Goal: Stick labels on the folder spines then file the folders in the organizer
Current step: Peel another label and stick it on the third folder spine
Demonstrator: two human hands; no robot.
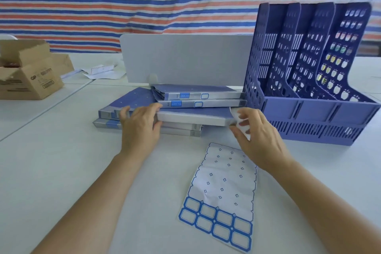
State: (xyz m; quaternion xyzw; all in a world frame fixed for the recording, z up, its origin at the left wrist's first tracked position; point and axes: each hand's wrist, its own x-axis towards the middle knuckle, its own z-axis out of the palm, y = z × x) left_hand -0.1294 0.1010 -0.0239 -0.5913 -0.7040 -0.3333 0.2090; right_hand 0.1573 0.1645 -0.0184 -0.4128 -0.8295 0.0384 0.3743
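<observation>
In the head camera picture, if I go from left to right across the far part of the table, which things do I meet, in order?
From the left: cardboard box → loose papers → stack of folders → organizer. The grey panel is left out, as it stands behind the folders and overlaps them.

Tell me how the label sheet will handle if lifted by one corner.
Label sheet: probably floppy, since it looks thin and visibly creased. Likely very light, so a nudge may slide it across the table.
</observation>
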